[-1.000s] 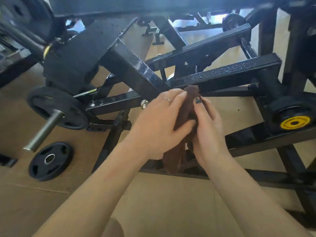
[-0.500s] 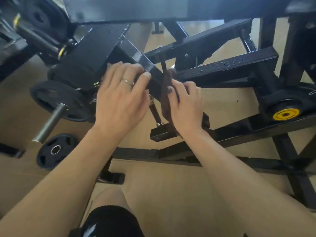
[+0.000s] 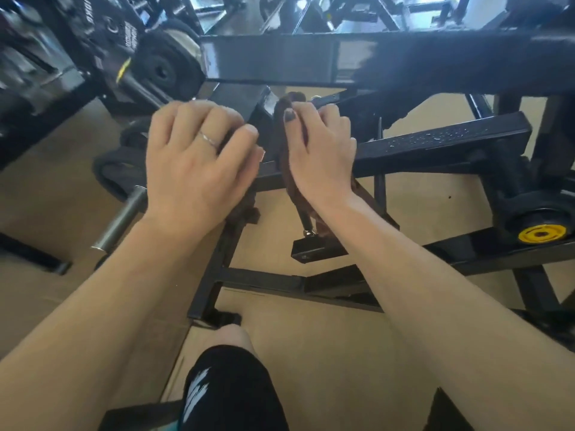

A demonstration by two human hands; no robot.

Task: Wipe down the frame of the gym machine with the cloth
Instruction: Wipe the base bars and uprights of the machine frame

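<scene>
Gripping the brown cloth (image 3: 284,157) under its palm, right hand (image 3: 322,150) presses the frame (image 3: 435,144)

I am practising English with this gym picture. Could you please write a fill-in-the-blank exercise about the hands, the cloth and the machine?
1. The cloth under the right hand is ____ in colour.
2. The ring is worn on the ____ hand.
3. The round cap at the right edge is ____.
4. The wet frame bar is speckled with ____.

Missing words: brown; left; yellow; droplets
</scene>
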